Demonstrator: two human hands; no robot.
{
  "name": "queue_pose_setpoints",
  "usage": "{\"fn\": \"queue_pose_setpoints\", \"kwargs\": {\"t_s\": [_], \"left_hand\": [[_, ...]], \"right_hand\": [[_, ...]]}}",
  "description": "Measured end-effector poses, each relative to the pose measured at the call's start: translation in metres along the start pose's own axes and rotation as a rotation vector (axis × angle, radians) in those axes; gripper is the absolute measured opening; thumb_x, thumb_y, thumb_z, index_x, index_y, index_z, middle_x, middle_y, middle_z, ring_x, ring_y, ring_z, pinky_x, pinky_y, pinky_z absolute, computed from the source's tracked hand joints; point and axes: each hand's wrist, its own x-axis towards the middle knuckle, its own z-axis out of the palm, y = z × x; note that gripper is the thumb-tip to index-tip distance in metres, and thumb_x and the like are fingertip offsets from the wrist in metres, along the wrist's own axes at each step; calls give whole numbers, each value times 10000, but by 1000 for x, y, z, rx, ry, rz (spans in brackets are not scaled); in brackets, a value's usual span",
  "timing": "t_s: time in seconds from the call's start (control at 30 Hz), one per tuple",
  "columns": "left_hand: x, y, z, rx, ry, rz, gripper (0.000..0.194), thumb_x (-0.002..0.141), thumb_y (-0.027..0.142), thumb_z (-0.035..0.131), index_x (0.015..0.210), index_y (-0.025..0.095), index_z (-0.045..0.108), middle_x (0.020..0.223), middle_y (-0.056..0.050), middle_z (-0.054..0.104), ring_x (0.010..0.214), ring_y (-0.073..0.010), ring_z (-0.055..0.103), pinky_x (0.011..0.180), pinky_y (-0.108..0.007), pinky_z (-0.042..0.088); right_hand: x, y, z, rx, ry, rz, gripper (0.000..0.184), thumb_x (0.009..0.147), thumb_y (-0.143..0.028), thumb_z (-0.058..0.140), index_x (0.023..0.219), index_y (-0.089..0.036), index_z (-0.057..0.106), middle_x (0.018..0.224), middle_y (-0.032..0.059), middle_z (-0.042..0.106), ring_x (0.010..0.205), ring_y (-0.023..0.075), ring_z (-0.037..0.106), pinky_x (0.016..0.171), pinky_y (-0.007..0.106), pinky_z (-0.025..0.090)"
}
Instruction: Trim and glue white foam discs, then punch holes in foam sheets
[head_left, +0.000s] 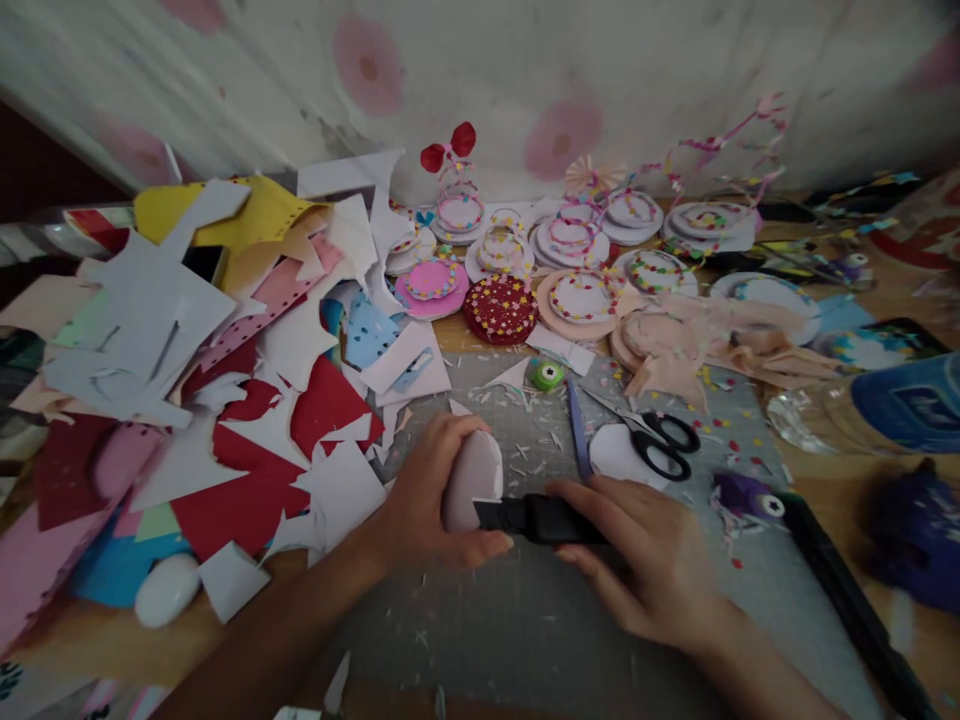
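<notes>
My left hand (pixel 420 500) grips a white round disc (pixel 476 475) tilted on its edge, fingers behind it and thumb below. My right hand (pixel 652 560) is closed around a black-handled utility knife (pixel 559 518), whose dark front end meets the lower right rim of the disc. Both hands are over a grey cutting mat (pixel 525 620) strewn with white paper slivers. Just beyond them lie a green craft punch (pixel 547 374), a purple strip (pixel 577 430), black-handled scissors (pixel 652 440) and another white disc (pixel 619 450), partly under the scissors.
A heap of paper scraps (pixel 255 470) covers the left side, with a white egg-shaped object (pixel 167 590) at its front. Several decorated round pieces (pixel 501 308) line the back. On the right are a plastic bottle (pixel 885 405), a purple punch (pixel 746 497) and a long black tool (pixel 847 600).
</notes>
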Motion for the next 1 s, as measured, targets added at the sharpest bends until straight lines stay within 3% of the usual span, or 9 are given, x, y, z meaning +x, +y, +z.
{"fn": "queue_pose_setpoints", "kwargs": {"t_s": [0.3,0.5,1.0], "left_hand": [[0,3,-1,-79,-14,-29,676,681,542,663,1213,234,382,1111,-77,473,1003,-281,505,846,-398,411],[2,3,-1,-44,-6,-23,737,643,525,664,1241,217,365,1135,-94,457,1025,-304,497,871,-433,410],[0,-1,0,6,-32,4,662,723,596,605,1213,221,364,1065,-76,459,947,-270,488,792,-400,407]], "right_hand": [[-2,1,0,8,1,-16,321,967,-401,418,1116,-169,583,800,64,674,661,167,639,568,277,460],[-2,1,-1,7,20,-35,318,973,-386,413,1112,-159,587,821,71,690,706,172,653,606,281,479],[-4,1,3,-24,27,-9,332,963,-404,442,1126,-160,598,841,76,701,695,174,657,609,286,492]]}}
